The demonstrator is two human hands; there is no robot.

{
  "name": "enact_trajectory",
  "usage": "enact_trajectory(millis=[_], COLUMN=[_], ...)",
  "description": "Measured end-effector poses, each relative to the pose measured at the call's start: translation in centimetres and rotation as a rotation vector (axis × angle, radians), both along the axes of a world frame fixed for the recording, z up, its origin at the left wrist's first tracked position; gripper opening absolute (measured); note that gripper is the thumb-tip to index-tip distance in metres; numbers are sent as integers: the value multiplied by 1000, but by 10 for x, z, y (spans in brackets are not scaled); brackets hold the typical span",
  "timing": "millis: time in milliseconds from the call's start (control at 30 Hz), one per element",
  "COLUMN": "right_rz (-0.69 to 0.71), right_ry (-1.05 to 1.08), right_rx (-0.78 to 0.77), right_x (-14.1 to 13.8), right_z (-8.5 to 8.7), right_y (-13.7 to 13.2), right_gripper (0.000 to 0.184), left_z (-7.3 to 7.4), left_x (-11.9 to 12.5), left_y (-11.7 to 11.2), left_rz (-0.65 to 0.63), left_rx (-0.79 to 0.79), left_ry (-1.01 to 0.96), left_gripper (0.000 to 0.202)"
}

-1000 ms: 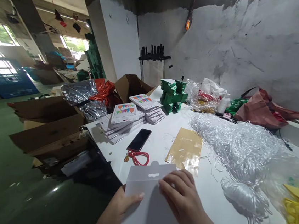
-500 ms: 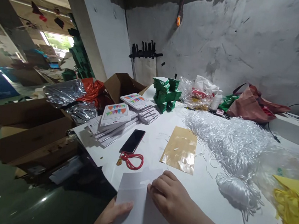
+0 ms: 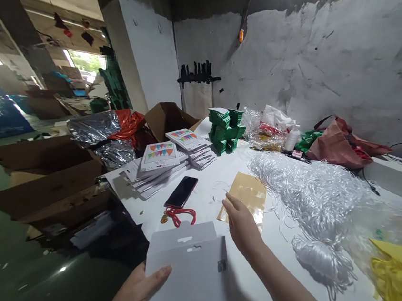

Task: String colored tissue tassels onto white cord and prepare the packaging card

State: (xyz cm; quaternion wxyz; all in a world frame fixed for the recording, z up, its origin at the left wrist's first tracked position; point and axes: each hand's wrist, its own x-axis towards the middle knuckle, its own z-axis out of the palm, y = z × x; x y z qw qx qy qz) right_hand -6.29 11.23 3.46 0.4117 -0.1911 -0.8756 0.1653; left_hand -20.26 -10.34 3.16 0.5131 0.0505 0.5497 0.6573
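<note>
My left hand point(image 3: 141, 290) grips the lower left edge of a flat white card package point(image 3: 188, 273) with a hang slot at its top, held just above the white table point(image 3: 219, 181). My right hand point(image 3: 240, 221) is stretched forward, fingers extended, its tips at the near edge of a tan glossy pouch point(image 3: 248, 196) that lies flat on the table. It holds nothing.
A black phone point(image 3: 181, 191) with a red cord point(image 3: 180, 214) lies left of the pouch. Stacks of printed cards point(image 3: 164, 161), green boxes point(image 3: 225, 129), a heap of white string point(image 3: 311, 191), yellow flags point(image 3: 394, 271), a red bag point(image 3: 341, 143) and cardboard boxes point(image 3: 55, 173) surround them.
My right hand left the white package and reached forward to the tan pouch. The left hand kept hold of the package, which now shows its whole top flap.
</note>
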Motion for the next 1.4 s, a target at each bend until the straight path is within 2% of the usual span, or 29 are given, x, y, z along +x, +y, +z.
enact_trajectory(millis=[133, 200, 267, 367, 500, 633, 767, 867, 933, 1033, 1067, 1133, 1233, 1333, 1400], right_rz=[240, 266, 204, 122, 61, 68, 55, 171, 219, 94, 55, 68, 225, 393, 483], right_ry=[-69, -210, -308, -381, -565, -435, -362, -396, -401, -314, -292, -296, -437, -600, -603], right_rx=[151, 193, 171, 53, -221, -344, -448, -543, -600, -626, -630, -634, -612, -667, -769], right_x=[21, 30, 39, 55, 84, 119, 147, 165, 176, 195, 200, 210, 216, 217, 216], right_z=[27, 34, 35, 32, 38, 43, 36, 32, 32, 36, 37, 39, 38, 33, 32], right_y=[-44, -66, -80, -90, -97, -108, -122, -129, -130, -127, -126, -124, -123, -122, -123], right_gripper=[25, 19, 27, 35, 33, 34, 40, 28, 20, 13, 12, 9, 16, 28, 25], left_z=[6, 9, 13, 20, 25, 26, 25, 23, 21, 11, 4, -13, -44, -66, -69], left_x=[9, 16, 25, 40, 61, 80, 98, 112, 120, 129, 132, 136, 146, 161, 171], left_y=[1, 3, 5, 8, 8, 3, 1, 1, -2, -10, -12, -14, -11, -10, -14], left_rz=[-49, -113, -184, -325, -528, -555, -594, -667, -625, -378, -339, -391, -600, -688, -608], left_rx=[12, 18, 31, 126, 241, 245, 278, 297, 297, 346, 377, 423, 448, 456, 454], left_ry=[125, 240, 351, 437, 474, 537, 660, 736, 842, 1209, 1339, 1499, 1435, 1337, 1375], left_gripper=[80, 71, 62, 51, 40, 39, 37, 38, 39, 57, 67, 88, 108, 105, 94])
